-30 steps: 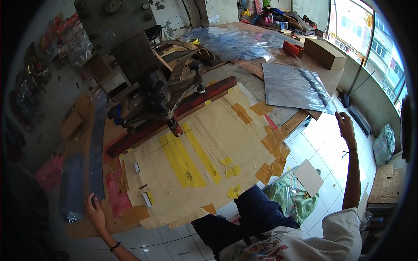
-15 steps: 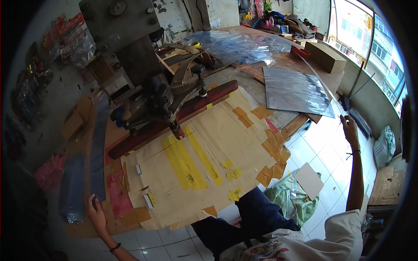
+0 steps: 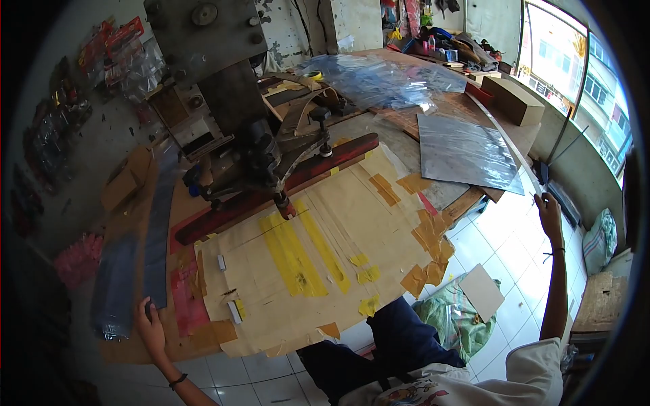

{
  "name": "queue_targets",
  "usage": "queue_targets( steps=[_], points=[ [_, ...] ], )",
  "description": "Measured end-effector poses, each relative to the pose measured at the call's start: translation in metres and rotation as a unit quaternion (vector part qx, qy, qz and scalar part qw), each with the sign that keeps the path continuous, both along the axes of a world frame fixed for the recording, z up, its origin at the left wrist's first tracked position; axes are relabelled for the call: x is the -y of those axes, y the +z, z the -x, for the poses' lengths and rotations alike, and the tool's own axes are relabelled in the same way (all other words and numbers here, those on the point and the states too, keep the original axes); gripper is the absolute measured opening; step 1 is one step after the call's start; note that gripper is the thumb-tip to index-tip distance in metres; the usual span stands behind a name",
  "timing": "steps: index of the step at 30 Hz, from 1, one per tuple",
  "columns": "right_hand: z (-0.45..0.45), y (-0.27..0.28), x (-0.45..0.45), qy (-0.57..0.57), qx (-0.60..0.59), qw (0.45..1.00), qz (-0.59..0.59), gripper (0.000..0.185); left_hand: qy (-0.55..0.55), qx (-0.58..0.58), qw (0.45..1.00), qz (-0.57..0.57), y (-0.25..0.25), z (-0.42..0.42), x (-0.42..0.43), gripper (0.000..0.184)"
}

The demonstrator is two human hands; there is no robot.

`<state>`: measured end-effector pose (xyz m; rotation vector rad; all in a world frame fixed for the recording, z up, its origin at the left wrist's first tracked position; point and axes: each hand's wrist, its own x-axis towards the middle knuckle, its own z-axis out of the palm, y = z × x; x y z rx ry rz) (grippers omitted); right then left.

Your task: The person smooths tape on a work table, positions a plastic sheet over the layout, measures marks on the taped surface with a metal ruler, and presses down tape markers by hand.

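Past worktop's right edge [image 3: 526, 137], our right fingers [image 3: 542, 201] are drawing a pinched clear strip [image 3: 510, 139] outward; left fingers [image 3: 141, 309] are clasping dark piece [image 3: 147, 310].

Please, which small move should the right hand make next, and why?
Perhaps bring the right hand inward, toward the taped paper sheet: the hand is out past the table, its fingertips apparently at the near end of a pale strip.
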<state>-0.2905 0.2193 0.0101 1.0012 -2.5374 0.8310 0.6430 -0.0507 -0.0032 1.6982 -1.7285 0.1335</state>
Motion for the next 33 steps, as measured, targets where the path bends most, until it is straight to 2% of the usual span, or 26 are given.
queue_targets(
  steps=[4,8,10,11,14,15,19,22,23,25,28,33],
  points=[
    [0.017,0.013,0.039,0.01,-0.035,0.999,0.03,0.046,-0.001,0.015,1.0,0.005,0.002,0.001,0.0,0.021],
    [0.059,0.033,0.113,0.006,-0.066,0.998,-0.022,0.045,-0.001,0.01,1.0,0.008,0.001,0.001,-0.001,0.02],
    [0.073,0.033,0.151,0.029,-0.123,0.991,-0.032,0.044,-0.001,0.011,1.0,0.015,0.0,0.002,-0.001,0.02],
    [0.076,0.038,0.168,0.014,-0.09,0.991,-0.094,0.041,0.001,0.015,1.0,0.015,0.0,0.002,-0.001,0.02],
    [0.115,0.005,0.219,-0.007,-0.19,0.976,-0.101,0.037,0.018,0.016,1.0,0.011,0.006,0.01,-0.007,0.02],
    [0.11,0.008,0.233,-0.04,-0.159,0.975,-0.149,0.032,0.023,0.014,1.0,0.009,0.009,0.016,-0.007,0.019],
    [0.126,-0.006,0.285,-0.093,-0.116,0.98,-0.131,0.026,0.037,0.035,0.999,0.008,0.012,0.021,-0.007,0.017],
    [0.123,-0.021,0.314,-0.138,-0.157,0.972,-0.107,0.028,0.047,0.059,0.997,0.012,0.012,0.016,-0.003,0.016],
    [0.118,-0.018,0.321,-0.145,-0.129,0.974,-0.117,0.031,0.047,0.067,0.997,0.012,0.011,0.014,-0.001,0.016],
    [0.124,-0.019,0.339,-0.151,-0.125,0.967,-0.163,0.03,0.04,0.08,0.996,0.009,0.009,0.01,0.003,0.016],
    [0.124,-0.001,0.35,-0.165,-0.053,0.948,-0.267,0.038,0.024,0.071,0.997,-0.017,0.003,-0.007,0.01,0.015],
    [0.094,0.007,0.349,-0.121,-0.029,0.977,-0.175,0.038,0.061,0.088,0.987,-0.117,0.027,-0.04,0.05,0.015]
  ],
)
